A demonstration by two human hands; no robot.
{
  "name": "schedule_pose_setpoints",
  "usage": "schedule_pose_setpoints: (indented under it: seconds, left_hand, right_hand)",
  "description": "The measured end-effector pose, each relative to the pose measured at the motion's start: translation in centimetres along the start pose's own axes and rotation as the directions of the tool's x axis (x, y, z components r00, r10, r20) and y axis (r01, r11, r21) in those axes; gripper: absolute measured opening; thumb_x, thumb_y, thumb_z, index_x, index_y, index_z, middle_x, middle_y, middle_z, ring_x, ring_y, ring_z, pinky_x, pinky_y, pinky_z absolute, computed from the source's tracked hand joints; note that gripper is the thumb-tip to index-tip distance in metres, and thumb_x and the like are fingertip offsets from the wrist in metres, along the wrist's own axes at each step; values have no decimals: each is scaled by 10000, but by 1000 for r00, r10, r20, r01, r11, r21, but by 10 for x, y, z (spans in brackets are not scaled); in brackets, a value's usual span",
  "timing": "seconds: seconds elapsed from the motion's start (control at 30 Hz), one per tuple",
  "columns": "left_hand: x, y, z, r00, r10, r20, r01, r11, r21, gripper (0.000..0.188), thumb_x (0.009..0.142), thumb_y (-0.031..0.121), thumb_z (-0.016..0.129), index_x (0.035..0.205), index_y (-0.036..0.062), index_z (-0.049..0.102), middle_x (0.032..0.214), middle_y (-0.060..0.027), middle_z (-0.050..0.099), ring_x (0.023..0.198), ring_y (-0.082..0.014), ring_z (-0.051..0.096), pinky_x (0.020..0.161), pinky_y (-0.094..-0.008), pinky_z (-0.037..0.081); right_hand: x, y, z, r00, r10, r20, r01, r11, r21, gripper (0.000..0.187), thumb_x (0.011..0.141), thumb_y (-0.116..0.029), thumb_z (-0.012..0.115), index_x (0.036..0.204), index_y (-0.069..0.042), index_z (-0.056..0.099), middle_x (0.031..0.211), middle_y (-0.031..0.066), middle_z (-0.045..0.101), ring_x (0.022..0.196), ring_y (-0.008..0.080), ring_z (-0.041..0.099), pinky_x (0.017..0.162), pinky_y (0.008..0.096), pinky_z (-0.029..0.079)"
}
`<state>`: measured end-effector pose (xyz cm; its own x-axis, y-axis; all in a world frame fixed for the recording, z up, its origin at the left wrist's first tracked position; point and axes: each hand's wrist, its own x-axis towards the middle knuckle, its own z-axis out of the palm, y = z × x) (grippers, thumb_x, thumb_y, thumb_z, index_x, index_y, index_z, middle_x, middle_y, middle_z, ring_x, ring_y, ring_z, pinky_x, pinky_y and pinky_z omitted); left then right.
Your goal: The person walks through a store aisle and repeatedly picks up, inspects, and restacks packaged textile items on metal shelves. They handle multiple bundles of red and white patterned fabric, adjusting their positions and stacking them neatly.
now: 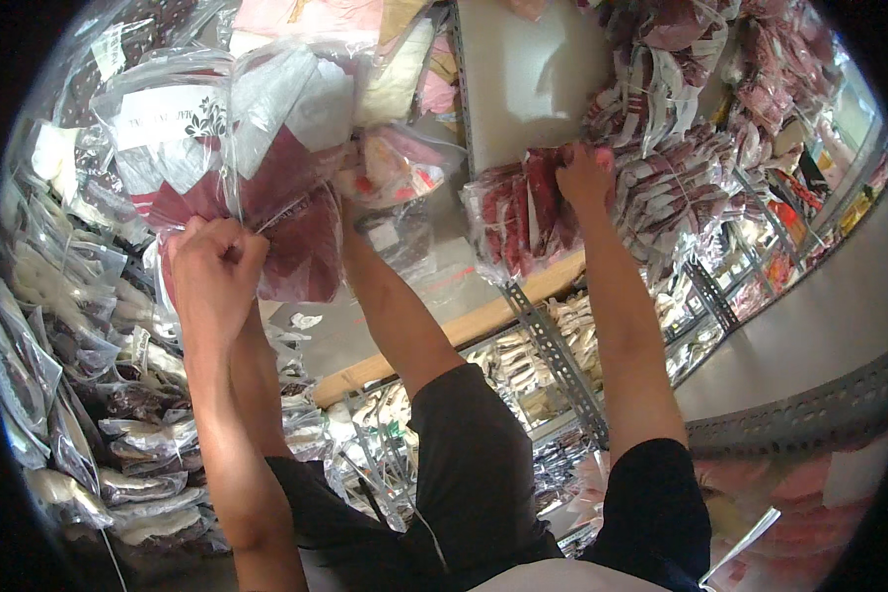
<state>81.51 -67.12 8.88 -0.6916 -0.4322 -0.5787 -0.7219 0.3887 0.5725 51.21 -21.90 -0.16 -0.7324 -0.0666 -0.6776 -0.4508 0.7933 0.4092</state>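
Observation:
My left hand (217, 261) is closed on the tie of a bundle of bagged garments (301, 247). These clear bags hold dark red and grey-white folded cloth, and a white printed card shows through at the upper left. Farther right, my right hand (584, 180) reaches over a row of dark red garments in clear bags (508, 222), its fingers bent around the pack beneath it. The fingertips are partly hidden there. This row sits near a wooden shelf edge, beside a larger pile of bagged red and white garments (671, 197).
Bagged pale garments (69, 286) are heaped along the left. A wooden board (444, 331) and a perforated metal post (562, 375) run below my hands. More bagged clothes (582, 326) fill lower racks. My bare legs and dark shorts (474, 454) are between my arms.

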Motion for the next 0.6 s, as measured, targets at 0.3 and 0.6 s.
schedule_pose_setpoints:
  seconds: [0.3,0.6]
  left_hand:
    - [-5,16,5,999,31,-28,-31,999,-14,139,697,103,662,635,5,587,622,-120,543,661,-288,496,663,-390,370]
    - [1,18,14,996,83,-46,-83,996,-12,156,703,108,668,640,-7,583,631,-131,548,629,-295,504,624,-405,383]
  right_hand:
    - [-143,10,69,989,143,-46,-127,960,249,750,717,-265,708,1355,-50,379,1335,312,396,1171,481,459,977,504,416]
    - [-64,-6,28,961,42,-274,77,909,409,1242,603,-501,819,1509,-92,75,1270,343,476,1180,480,480,982,481,439]
